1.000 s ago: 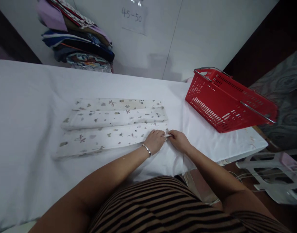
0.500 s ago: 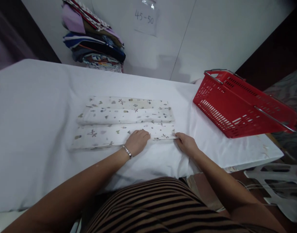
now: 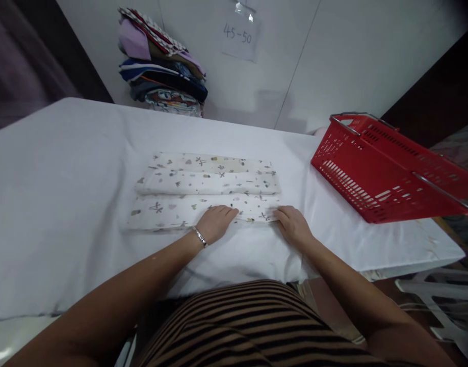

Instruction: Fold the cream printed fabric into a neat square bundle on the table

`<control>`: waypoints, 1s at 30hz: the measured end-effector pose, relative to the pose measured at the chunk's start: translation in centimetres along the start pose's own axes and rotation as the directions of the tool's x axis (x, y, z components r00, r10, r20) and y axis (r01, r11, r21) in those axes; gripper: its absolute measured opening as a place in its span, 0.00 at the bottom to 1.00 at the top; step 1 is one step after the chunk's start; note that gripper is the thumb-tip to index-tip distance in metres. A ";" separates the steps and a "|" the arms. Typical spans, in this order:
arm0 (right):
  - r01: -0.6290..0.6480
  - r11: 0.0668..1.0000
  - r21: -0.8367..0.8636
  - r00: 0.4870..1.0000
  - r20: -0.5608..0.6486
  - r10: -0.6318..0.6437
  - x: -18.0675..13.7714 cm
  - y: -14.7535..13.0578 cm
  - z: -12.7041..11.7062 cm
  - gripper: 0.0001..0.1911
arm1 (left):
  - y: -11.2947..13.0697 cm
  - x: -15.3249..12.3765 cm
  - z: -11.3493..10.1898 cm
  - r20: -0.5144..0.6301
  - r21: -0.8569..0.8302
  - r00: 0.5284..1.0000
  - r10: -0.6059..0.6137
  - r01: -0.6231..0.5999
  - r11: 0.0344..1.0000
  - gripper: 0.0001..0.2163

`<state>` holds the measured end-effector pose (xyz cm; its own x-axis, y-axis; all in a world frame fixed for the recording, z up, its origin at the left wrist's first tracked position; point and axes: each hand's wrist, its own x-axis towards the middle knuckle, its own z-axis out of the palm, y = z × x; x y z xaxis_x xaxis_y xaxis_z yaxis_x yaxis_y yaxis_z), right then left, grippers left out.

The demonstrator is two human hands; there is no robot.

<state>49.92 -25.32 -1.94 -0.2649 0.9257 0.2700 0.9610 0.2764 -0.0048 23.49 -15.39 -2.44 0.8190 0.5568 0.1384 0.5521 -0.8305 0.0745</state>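
A folded white cloth (image 3: pixel 203 183) with small palm-tree and plant prints lies flat in a wide strip, its layers stepped toward the back. My left hand (image 3: pixel 217 223), with a silver bracelet at the wrist, is closed over the cloth's front edge right of its middle. At the front right corner, my right hand (image 3: pixel 294 224) has its fingers bent over the fabric; their tips are slightly blurred. Both thumbs are mostly hidden.
A white-covered table (image 3: pixel 73 168) carries the cloth. On its right, a red plastic basket (image 3: pixel 394 168) with metal handles lies tipped. Stacked folded clothes (image 3: pixel 163 66) stand at the back by the wall, beside a "45-50" sign (image 3: pixel 238 36). A white plastic chair (image 3: pixel 440 290) is at lower right.
The view has shifted, so the table and basket appear farther right. My right fingers have moved slightly inward over the cloth's corner. My left hand stays at the front edge.
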 end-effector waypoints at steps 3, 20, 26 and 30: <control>0.054 0.998 0.027 0.998 0.020 -0.054 1.1 -0.5 0.3 0.12 | 0.1 0.2 -0.7 0.058 -0.005 0.997 -0.045 0.046 0.999 0.11; 0.001 0.891 0.455 0.993 0.102 -0.053 4.5 -0.2 -0.8 0.13 | -3.4 2.2 -1.0 -0.022 -0.211 0.995 -0.096 0.089 0.973 0.12; 0.110 0.915 0.389 0.988 0.058 -0.144 7.1 0.8 2.4 0.16 | -4.2 2.6 0.1 -0.031 -0.090 0.998 -0.053 0.050 0.995 0.10; 0.167 0.927 0.335 0.984 -0.005 -0.176 7.1 1.4 3.5 0.18 | -4.1 2.3 0.8 -0.011 -0.097 0.994 -0.109 0.108 0.989 0.13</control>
<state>49.14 -17.42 -3.37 -0.4291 0.8615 0.2714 0.8204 0.4974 -0.2820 23.18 -10.66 -3.18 0.7520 0.6442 0.1399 0.6195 -0.7631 0.1842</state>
